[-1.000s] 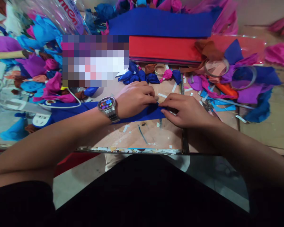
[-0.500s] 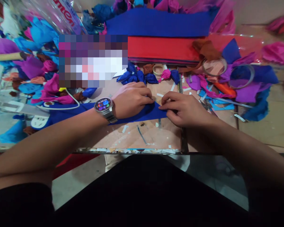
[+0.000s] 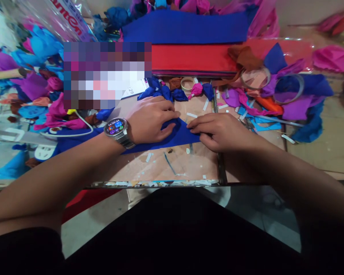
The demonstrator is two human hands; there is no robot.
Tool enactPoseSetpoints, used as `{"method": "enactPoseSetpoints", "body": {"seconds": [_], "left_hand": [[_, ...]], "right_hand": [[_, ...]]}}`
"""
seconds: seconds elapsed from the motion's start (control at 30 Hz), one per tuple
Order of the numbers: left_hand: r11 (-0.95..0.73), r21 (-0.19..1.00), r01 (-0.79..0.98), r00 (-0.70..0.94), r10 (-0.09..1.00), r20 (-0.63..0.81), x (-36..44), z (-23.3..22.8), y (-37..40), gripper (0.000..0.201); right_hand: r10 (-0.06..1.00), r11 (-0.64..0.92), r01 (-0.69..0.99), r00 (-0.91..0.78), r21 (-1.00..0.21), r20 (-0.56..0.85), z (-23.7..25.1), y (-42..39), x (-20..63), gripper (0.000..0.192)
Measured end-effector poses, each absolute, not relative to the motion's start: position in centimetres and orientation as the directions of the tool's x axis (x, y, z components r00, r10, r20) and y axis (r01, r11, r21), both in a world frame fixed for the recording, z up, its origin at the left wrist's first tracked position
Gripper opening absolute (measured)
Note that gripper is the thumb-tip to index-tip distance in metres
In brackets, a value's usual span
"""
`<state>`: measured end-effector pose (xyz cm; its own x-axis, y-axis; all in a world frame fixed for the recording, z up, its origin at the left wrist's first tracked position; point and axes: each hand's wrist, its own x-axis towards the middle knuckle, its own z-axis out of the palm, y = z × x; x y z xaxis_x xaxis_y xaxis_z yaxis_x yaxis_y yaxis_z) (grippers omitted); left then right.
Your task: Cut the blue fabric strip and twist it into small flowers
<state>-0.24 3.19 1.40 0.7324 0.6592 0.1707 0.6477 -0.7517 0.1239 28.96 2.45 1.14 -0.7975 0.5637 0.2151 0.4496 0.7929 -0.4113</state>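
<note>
A long strip of dark blue paper lies across the worktable, running left under my forearm. My left hand, with a wristwatch on the wrist, presses down on the strip and bunches its upper edge. My right hand pinches the strip's right end against the table with thumb and fingers. The two hands sit a few centimetres apart on the same paper.
Stacks of blue and red sheets lie at the back. Small twisted blue paper pieces, a tape roll, clear tape rings and crumpled pink, purple and blue scraps crowd the left and right sides. A white cable lies at the left.
My left hand has slid slightly left along the blue strip, opening a gap between the hands. More of the blue paper shows between them.
</note>
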Motion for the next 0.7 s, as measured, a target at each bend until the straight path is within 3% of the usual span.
{"method": "enactPoseSetpoints", "body": {"seconds": [0.17, 0.7], "left_hand": [[-0.769, 0.153, 0.62, 0.745, 0.639, 0.191, -0.4, 1.0, 3.6, 0.048], [-0.771, 0.253, 0.584, 0.749, 0.632, 0.199, -0.2, 1.0, 3.5, 0.038]], "right_hand": [[0.562, 0.796, 0.461, -0.803, -0.393, 0.196, 1.4, 2.5, 29.0, 0.039], [0.492, 0.83, 0.407, -0.857, -0.382, 0.154, 2.3, 3.2, 29.6, 0.039]]}}
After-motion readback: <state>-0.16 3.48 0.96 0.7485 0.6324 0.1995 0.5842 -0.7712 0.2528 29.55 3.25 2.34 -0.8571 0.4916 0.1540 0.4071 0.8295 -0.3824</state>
